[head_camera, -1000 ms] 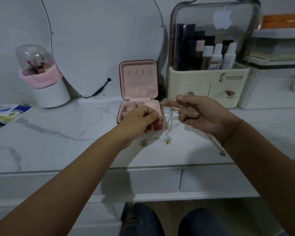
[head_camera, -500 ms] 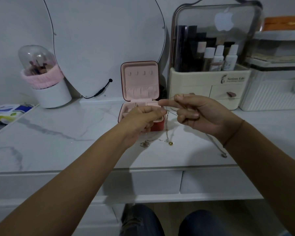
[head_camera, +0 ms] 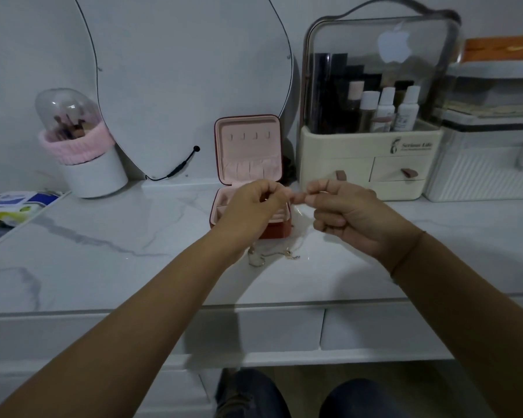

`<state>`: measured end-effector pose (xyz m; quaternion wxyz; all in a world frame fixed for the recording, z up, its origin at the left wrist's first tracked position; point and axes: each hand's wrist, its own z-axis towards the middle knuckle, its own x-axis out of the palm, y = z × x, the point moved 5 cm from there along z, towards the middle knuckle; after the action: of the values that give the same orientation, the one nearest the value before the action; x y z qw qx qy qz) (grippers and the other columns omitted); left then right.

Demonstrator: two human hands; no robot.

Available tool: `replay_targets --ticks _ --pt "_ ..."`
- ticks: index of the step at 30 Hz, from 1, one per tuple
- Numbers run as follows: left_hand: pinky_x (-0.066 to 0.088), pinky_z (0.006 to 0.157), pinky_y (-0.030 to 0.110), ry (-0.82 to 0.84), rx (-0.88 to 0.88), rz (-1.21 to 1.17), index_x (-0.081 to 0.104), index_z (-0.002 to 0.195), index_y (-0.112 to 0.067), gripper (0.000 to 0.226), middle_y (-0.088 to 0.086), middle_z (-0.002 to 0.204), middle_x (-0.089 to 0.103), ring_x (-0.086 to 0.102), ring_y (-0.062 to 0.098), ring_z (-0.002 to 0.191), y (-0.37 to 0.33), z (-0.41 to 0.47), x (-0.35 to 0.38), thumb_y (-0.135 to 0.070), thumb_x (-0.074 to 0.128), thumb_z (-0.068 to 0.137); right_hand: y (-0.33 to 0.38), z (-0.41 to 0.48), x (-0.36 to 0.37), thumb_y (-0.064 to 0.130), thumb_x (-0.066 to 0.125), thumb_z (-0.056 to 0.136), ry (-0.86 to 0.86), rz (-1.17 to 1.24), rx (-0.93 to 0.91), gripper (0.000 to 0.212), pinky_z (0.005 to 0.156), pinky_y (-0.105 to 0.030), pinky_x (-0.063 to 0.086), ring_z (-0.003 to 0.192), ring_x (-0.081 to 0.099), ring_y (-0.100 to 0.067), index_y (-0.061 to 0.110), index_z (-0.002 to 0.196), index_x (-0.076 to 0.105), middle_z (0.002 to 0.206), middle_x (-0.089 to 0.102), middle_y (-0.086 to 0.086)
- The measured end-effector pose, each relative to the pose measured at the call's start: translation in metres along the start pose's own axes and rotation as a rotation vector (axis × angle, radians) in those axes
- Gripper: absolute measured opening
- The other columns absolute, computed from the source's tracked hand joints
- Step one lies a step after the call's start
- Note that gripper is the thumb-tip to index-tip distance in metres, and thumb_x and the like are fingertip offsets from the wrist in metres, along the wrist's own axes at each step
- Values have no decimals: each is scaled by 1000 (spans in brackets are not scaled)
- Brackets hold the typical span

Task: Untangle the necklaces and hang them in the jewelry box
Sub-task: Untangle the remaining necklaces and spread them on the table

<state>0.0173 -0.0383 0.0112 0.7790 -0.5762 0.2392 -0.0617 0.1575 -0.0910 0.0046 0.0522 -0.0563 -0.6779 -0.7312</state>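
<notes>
Necklaces point(head_camera: 272, 256) are pinched between left hand point(head_camera: 254, 203) and right hand point(head_camera: 344, 215) before the open box point(head_camera: 248, 146); their ends are laid on the table point(head_camera: 103, 267), between box and front edge

— Our left hand point(head_camera: 251, 206) and right hand point(head_camera: 344, 215) have closed in on each other, haven't they?
— Yes. We had a gap with the necklaces point(head_camera: 287, 254) strung across; now our fingertips point(head_camera: 298, 198) lie close together.

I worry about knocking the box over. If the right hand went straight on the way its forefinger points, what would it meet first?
The left hand: the right hand points sideways at its fingertips, almost touching, both pinching the necklace chain. The jewelry box seems behind that line; depth unclear.
</notes>
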Motion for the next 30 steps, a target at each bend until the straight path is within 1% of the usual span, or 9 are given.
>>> replay_targets --ticks 4,8,13,16,18,20,25,27,30 --pt "33 53 18 75 -37 -31 62 81 -17 27 -18 40 46 39 -1 39 -5 -1 3 -35 49 97 -9 1 1 10 68 83 -40 -213 18 26 58 -23 42 47 36 -6 12 108 63 71 62 2" --pt "30 49 17 148 -135 -166 63 78 -14 29 -6 46 39 30 7 46 -2 0 3 -37 54 94 -10 1 1 14 68 84 -72 -318 -22 18 59 -24 38 50 43 -3 4 98 69 59 61 11" --pt "22 46 17 263 -219 -312 63 95 -6 19 -8 47 48 32 4 44 1 1 6 -24 58 91 -11 1 -1 15 67 85 -77 -292 -56 6 57 -23 36 48 42 -2 11 84 71 60 62 11" --pt "23 46 17 317 -266 -432 58 112 -5 33 0 65 50 36 5 49 9 3 7 -21 63 84 -13 3 -7 17 64 87 -86 -251 -69 11 63 -25 37 54 40 -6 17 77 70 63 55 3" --pt "26 45 17 334 -296 -460 60 108 -8 40 2 72 48 38 6 52 16 4 7 -25 68 73 -14 4 -11 18 60 90 -90 -221 -78 17 70 -26 40 63 45 -10 19 75 67 67 54 1" --pt "28 43 16 326 -318 -458 63 99 -9 34 2 71 50 40 6 51 22 3 7 -24 69 69 -17 4 -14 19 56 93 -107 -181 -61 19 79 -27 42 74 52 -11 19 76 64 73 59 3" --pt "28 44 17 269 -350 -345 75 86 -11 11 4 72 54 40 6 51 36 6 5 -16 70 78 -26 8 -20 21 58 92 -171 -205 -65 14 88 -29 42 87 57 -11 20 82 67 84 66 4" --pt "29 45 17 211 -339 -231 76 88 -10 11 7 72 51 39 7 51 40 7 2 -17 70 81 -27 8 -20 19 56 93 -161 -182 -74 16 87 -29 46 85 60 -12 17 83 69 85 68 -1" --pt "32 45 16 155 -301 -119 74 89 -8 13 2 60 52 39 7 49 44 7 0 -17 72 80 -32 8 -14 13 50 96 -139 -21 -52 20 73 -28 51 63 56 -12 8 81 63 71 61 -5"
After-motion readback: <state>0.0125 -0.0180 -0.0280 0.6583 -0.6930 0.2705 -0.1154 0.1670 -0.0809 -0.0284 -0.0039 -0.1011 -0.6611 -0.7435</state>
